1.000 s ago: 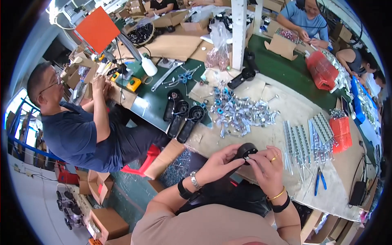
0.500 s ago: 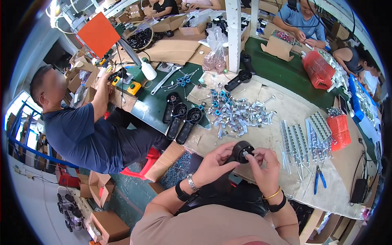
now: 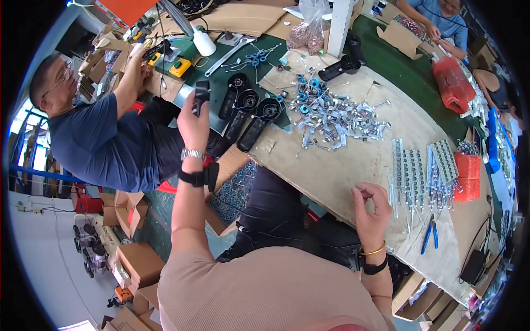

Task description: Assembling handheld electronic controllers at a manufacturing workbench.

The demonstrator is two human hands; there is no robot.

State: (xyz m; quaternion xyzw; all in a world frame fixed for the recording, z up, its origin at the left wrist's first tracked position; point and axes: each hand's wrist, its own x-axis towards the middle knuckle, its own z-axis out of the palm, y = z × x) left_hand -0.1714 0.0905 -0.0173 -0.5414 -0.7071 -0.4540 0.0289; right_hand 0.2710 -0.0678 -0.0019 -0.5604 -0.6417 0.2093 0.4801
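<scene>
My left hand (image 3: pixel 194 128) is raised at the left, beside the table edge, closed around a black plastic housing (image 3: pixel 203 91). Three similar black housings (image 3: pixel 243 105) with round, hollow heads lie side by side on the green table to its right. My right hand (image 3: pixel 373 209) hovers over the table's front edge with thumb and forefinger curled together; whether a small part sits between the tips I cannot make out. Beyond it lies a loose heap of small metal parts with wires (image 3: pixel 337 118), some with blue rings. Blue-handled pliers (image 3: pixel 429 236) lie to the right of that hand.
Strips of small parts (image 3: pixel 411 171) and a red packet (image 3: pixel 467 175) lie at the right. A co-worker (image 3: pixel 110 138) sits close on the left, by a wrench (image 3: pixel 229 57) and a white bottle (image 3: pixel 203 42). A white post (image 3: pixel 338 27) rises at the back.
Both hands held the black housing together before; now they are apart. My left hand has carried it up and left, while the right stays near the table edge. The view has shifted.
</scene>
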